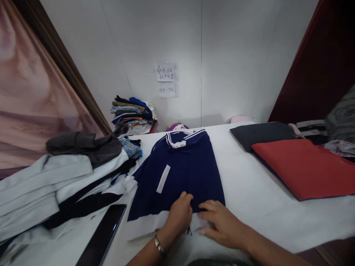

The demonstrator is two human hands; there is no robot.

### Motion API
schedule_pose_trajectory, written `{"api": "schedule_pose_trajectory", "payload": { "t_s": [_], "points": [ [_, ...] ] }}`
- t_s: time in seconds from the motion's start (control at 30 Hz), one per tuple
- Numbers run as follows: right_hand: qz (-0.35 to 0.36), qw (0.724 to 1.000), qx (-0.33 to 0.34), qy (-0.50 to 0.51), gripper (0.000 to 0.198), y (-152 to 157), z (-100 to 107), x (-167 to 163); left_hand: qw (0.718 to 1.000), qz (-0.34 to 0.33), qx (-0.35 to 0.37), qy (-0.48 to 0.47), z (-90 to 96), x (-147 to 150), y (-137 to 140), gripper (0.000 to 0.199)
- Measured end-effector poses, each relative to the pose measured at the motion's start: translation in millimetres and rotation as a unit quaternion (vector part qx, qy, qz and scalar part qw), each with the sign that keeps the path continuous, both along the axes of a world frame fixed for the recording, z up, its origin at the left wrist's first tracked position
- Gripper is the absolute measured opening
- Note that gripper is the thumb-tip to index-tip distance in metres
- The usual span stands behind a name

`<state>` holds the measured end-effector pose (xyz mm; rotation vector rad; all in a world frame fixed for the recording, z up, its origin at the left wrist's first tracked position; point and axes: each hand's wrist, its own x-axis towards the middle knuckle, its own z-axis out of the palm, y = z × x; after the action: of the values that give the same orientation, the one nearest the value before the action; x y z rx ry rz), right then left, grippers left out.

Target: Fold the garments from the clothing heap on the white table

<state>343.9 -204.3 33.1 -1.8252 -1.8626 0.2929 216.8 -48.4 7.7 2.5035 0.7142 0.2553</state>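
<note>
A navy blue jacket (194, 170) with a white hem, a white pocket strip and a striped collar lies on the white table, collar away from me. My left hand (180, 211) is closed in a pinch at the middle of its front edge, just above the hem; a small dark zipper end (189, 231) shows below the fingers. My right hand (220, 222) rests on the hem's right part, with fingers stretched and thumb apart. One sleeve cuff (131, 183) shows at the jacket's left side.
To the left, a loose heap of clothes (69, 170) and a dark phone-like slab (104, 234) lie on the table (249, 207). Folded clothes are stacked (133, 117) by the wall. Red (307, 168) and dark grey (260, 133) garments lie right. Handwritten paper signs (168, 79) hang on the wall.
</note>
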Motion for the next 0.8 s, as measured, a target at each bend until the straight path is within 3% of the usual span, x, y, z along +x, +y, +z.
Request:
{"api": "schedule_pose_trajectory", "payload": {
  "t_s": [0.2,0.27,0.4,0.5,0.6,0.8],
  "points": [
    [-0.084,0.989,0.119,-0.009,0.047,40,16,35,0.995,-0.014,0.052,0.080,12.9,0,-3,0.034],
    [-0.102,0.992,0.076,-0.019,0.054,54,10,38,0.994,-0.004,0.049,0.101,16.6,-4,-3,0.029],
    [-0.047,0.993,-0.103,-0.027,0.064,65,-18,32,0.995,-0.021,0.000,0.095,34.5,-9,14,0.019],
    [-0.033,0.992,-0.118,-0.028,0.064,63,-33,28,0.993,-0.038,0.005,0.108,55.7,3,47,0.024],
    [-0.035,0.992,-0.122,-0.022,0.063,61,-34,29,0.992,0.017,0.085,0.097,69.5,36,96,0.026],
    [-0.032,0.992,-0.124,-0.002,0.062,62,-32,31,0.978,0.083,0.176,0.073,56.9,121,178,0.038]
  ]
}}
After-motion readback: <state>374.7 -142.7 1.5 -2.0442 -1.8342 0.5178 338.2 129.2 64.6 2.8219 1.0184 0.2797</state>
